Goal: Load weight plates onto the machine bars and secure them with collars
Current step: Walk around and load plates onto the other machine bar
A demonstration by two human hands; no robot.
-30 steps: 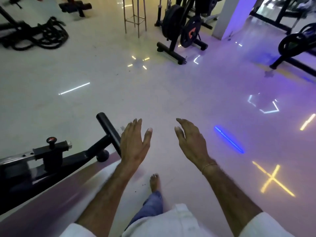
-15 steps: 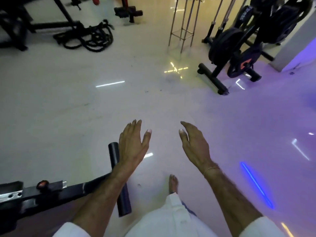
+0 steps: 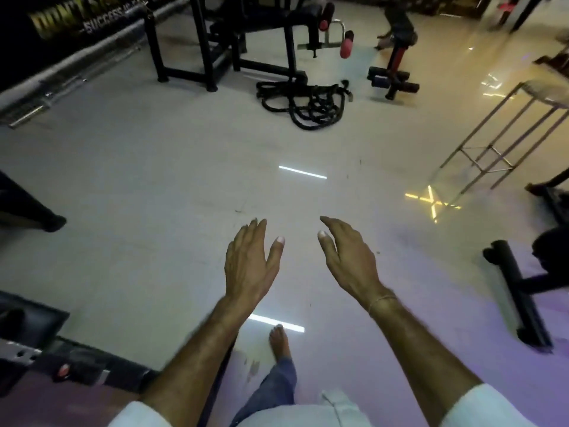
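Observation:
My left hand [image 3: 251,263] and my right hand [image 3: 349,257] are held out in front of me over the pale gym floor, fingers spread, each holding nothing. No weight plate or collar shows in this view. A black machine frame [image 3: 77,362] with a small red knob lies low at the bottom left, just left of my left forearm. A black floor foot of the plate rack [image 3: 520,297] reaches in at the right edge. My bare foot [image 3: 280,340] steps forward between my arms.
A coiled black battle rope [image 3: 308,103] lies on the floor ahead. Behind it stand a black machine [image 3: 246,35] and a red-and-black bench [image 3: 397,66]. A metal stool [image 3: 505,131] stands at the right. A barbell [image 3: 40,100] lies along the left wall.
The view has swung left: the plate rack has slid out to the right edge, and the battle rope and back machines have come to the centre. Both hands stay empty and spread.

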